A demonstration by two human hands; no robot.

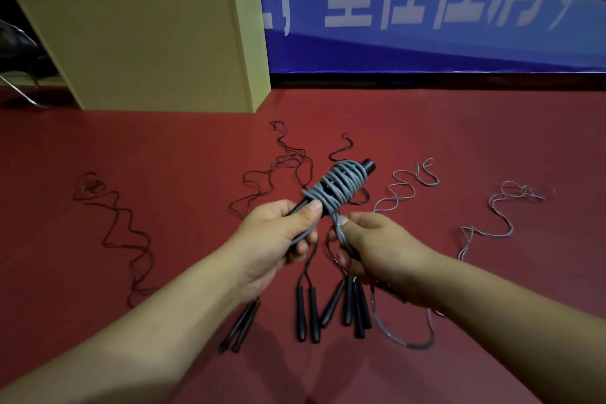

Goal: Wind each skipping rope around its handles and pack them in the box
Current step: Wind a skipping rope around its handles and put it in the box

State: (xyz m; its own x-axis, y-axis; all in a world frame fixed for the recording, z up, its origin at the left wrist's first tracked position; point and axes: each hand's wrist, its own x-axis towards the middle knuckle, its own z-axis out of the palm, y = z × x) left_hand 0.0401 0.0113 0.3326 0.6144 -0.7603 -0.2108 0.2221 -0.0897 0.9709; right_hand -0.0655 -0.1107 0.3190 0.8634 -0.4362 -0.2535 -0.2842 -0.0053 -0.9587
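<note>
Over red floor (459, 141), blue banner (426, 43) behind, both hands grip grey rope (341, 187).

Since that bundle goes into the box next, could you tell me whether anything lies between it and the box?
Nothing solid: the wound grey rope is held above the floor, and only loose dark ropes lie on the floor before the box.

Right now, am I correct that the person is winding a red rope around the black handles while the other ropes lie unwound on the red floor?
Not quite: the head view shows the rope being wound is grey, not red. The left hand holds the black handles and the right hand pinches the grey rope. The other ropes do lie unwound on the red floor.
</note>
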